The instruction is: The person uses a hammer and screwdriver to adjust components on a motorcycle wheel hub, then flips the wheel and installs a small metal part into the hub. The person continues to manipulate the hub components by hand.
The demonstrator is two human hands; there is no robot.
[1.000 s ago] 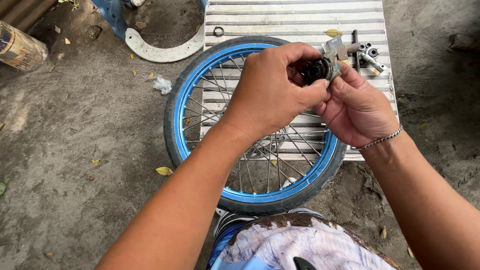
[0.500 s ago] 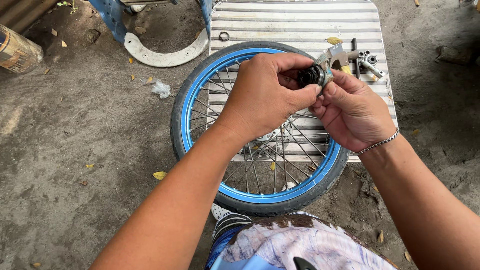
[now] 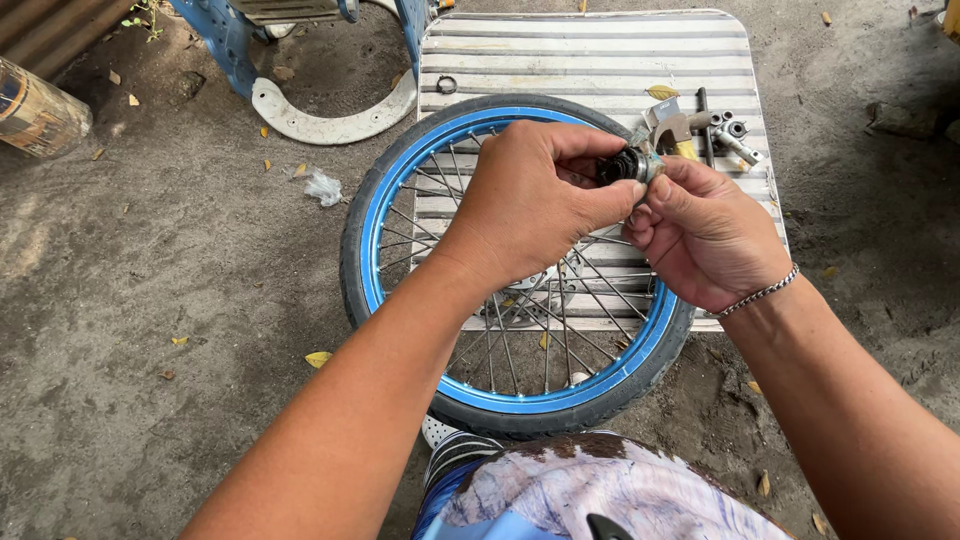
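both hands work a small black round part (image 3: 622,165) held above the blue-rimmed spoked wheel (image 3: 400,200), which lies flat, partly on a corrugated metal sheet (image 3: 590,50). the left hand (image 3: 535,205) pinches the part closed between thumb and fingers; the right hand (image 3: 705,235) grips its far side. judged step: fitting or turning the part by hand. loose metal fittings (image 3: 715,130) lie just beyond.

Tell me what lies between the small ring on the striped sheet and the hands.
In the head view, between the ring and the left hand lie bare sheet, then the wheel's tyre, blue rim and spokes.
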